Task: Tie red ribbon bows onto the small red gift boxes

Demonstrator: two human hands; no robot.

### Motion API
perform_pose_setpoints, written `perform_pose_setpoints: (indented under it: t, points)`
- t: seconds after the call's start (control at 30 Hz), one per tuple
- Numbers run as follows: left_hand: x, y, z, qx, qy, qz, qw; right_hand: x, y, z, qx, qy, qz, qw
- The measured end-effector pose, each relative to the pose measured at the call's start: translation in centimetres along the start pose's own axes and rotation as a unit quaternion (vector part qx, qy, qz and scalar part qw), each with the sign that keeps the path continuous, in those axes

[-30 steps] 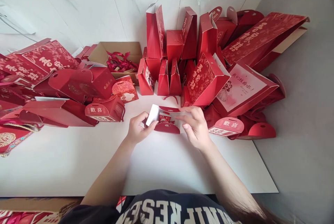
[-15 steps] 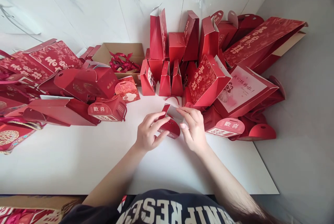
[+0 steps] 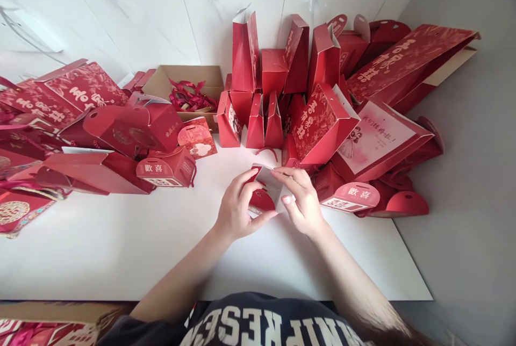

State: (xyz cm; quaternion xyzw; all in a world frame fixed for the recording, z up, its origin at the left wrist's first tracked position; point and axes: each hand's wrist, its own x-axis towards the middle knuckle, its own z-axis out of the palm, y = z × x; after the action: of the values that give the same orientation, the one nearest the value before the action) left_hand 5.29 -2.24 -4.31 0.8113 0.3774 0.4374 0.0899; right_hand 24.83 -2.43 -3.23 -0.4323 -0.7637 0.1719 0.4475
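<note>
A small red paper gift box [image 3: 263, 200], partly folded with its pale inner side showing, is between my two hands over the white table. My left hand [image 3: 236, 207] grips it from the left, with the fingers along the far edge and the thumb at the near edge. My right hand [image 3: 303, 200] is at its right side, fingertips on the upper right edge of the pale panel and thumb bent beside it. Just beyond the box lies a red cord loop [image 3: 267, 151]. My fingers hide part of the box.
Red gift boxes [image 3: 169, 168] crowd the left side. More stand at the back and right, including a bag-shaped box with a pink panel [image 3: 368, 134]. A cardboard box [image 3: 159, 85] holds red ribbons [image 3: 189, 96]. A grey wall [image 3: 475, 185] borders the right.
My left hand has shifted right, its thumb moving to the near edge of the box. The red flap has tilted inward, and more of the pale inner panel shows.
</note>
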Motion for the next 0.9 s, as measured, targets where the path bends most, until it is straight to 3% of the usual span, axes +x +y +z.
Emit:
perform_pose_setpoints:
  t: [0.13, 0.27, 0.5, 0.73, 0.9]
  points:
    - [-0.5, -0.2, 0.4, -0.050, 0.038, 0.020, 0.998, 0.1, 0.1, -0.2, -0.011, 0.015, 0.053, 0.998]
    - [-0.6, 0.0, 0.5, -0.033, 0.058, 0.020, 0.998, 0.0, 0.4, -0.2, -0.025, 0.055, 0.080, 0.995]
    - [-0.5, -0.2, 0.4, 0.004, 0.049, -0.013, 0.999, -0.1, 1.2, 0.0, -0.008, 0.077, 0.050, 0.996]
    - [-0.7, -1.0, 0.4, -0.089, 0.005, -0.007, 0.996, -0.1, 1.2, 1.0, 0.060, 0.113, 0.096, 0.987]
    - [-0.7, -1.1, 0.4, -0.117, -0.004, 0.002, 0.993, 0.3, 1.7, 1.3, 0.100, 0.101, 0.149, 0.979]
